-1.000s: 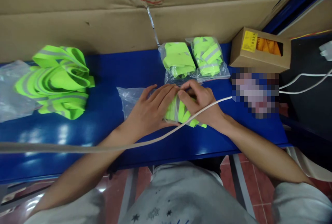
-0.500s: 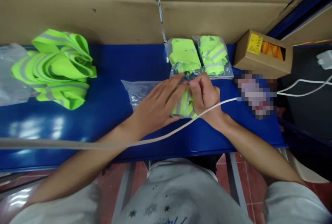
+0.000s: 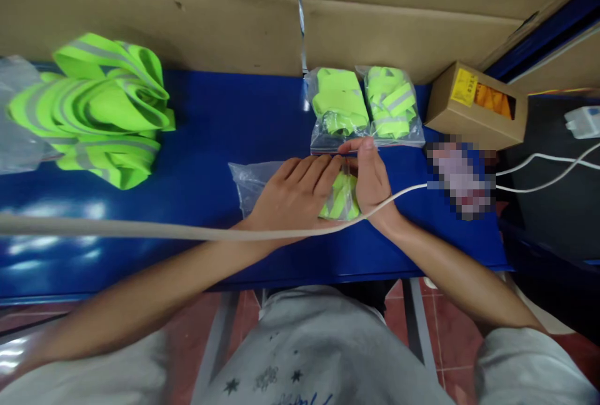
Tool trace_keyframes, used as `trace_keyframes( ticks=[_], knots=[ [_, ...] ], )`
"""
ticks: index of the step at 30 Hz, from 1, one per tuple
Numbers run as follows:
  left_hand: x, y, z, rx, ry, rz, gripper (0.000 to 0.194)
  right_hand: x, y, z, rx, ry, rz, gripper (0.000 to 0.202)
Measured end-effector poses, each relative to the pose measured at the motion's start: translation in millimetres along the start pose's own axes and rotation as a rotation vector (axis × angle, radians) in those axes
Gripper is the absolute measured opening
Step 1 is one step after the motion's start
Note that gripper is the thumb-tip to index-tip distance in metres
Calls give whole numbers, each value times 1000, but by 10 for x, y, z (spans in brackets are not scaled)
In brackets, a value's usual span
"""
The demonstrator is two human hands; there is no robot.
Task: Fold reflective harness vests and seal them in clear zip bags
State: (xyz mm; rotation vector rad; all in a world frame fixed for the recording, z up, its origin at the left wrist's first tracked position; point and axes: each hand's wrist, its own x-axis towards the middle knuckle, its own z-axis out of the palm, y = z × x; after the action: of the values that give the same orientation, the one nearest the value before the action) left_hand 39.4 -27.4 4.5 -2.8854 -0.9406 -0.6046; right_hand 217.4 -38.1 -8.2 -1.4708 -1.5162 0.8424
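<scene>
A clear plastic bag (image 3: 253, 183) lies near the front of the blue table, with a folded neon-green reflective strap (image 3: 344, 197) at its right end. My left hand (image 3: 297, 195) rests flat over the bag, palm down, its fingers stretched toward the strap. At the bag's right edge is my right hand (image 3: 372, 180), thumb raised and fingers apart, reaching over the top of the strap. Just beyond my hands sit two bagged green straps, one on the left (image 3: 340, 102) and one on the right (image 3: 391, 102).
Loose green straps (image 3: 103, 108) are heaped at the left over a clear bag (image 3: 19, 111). A cardboard box (image 3: 482, 108) with orange contents stands at the back right, beside a pixelated object (image 3: 462, 177). A white cable (image 3: 281, 234) crosses over my forearms.
My right hand has opened from a closed grip at the strap. My left hand has settled flatter on the bag. The view has shifted slightly.
</scene>
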Motion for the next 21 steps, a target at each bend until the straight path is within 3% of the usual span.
trace_keyframes(
  ticks=[3,7,10,14,21],
  knots=[
    [-2,-83,-20,-70,20,-42,87,-22,-18,3,227,24,95,42],
    [-3,-211,7,-122,55,-120,90,-44,-73,-6,273,-3,92,36],
    [-2,-260,30,-123,52,-153,94,3,-55,-83,288,-99,82,34],
    [-1,-241,32,-87,38,-121,88,75,12,-168,374,-210,150,44],
    [-8,-156,39,-10,60,-53,82,24,-45,-54,372,-206,148,40]
  ],
)
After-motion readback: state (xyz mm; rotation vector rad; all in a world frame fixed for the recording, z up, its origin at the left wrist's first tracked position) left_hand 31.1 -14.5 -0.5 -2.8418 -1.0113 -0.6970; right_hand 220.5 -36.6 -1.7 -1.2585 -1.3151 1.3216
